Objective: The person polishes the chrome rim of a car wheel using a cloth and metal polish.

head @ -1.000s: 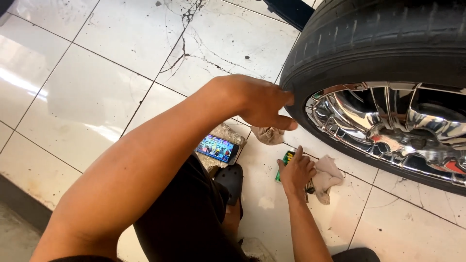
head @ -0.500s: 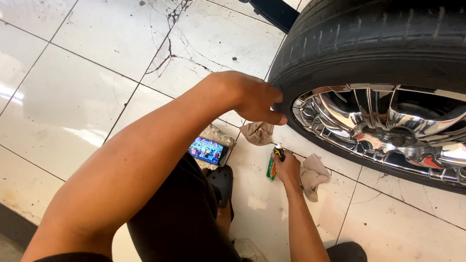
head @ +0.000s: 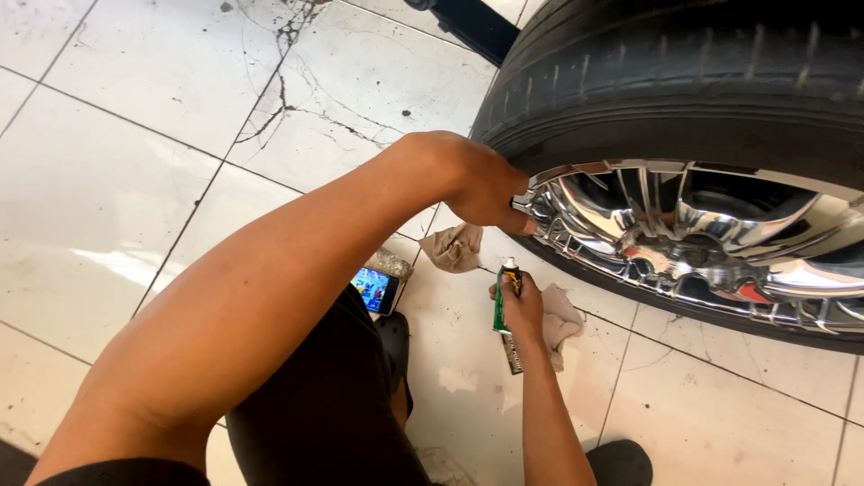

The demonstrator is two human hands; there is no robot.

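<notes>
Nearest, the person's dark-clad knee (head: pixel 333 405) fills the lower middle of the view, with both forearms reaching out over it toward the wheel.

The right hand (head: pixel 522 310) is closed around a small green tube (head: pixel 500 310), held roughly upright just above the floor (head: pixel 135 180); its dark cap end points up and its crimped tail hangs below the fist. Whether the cap is on or off is too small to tell. A pale rag (head: pixel 562 319) lies bunched against the same hand, on the side toward the wheel; I cannot say if the fingers grip it too.

Left of that hand, a phone (head: pixel 375 290) with a lit screen lies on the tiles beside the knee. A second, brownish rag (head: pixel 454 247) sits crumpled a little farther on, near the tyre.

The left hand (head: pixel 481 184) is curled at the edge of the chrome rim (head: pixel 684 234), fingertips touching the metal where it meets the tyre (head: pixel 684 81). What it pinches, if anything, is hidden.

As a judgement, the work looks early to middling: the tube is in hand but away from the rim, no paste shows on the chrome, and both rags lie unused. The rim already shines, though how much of it has been treated cannot be told. Applying and rubbing seem left.
</notes>
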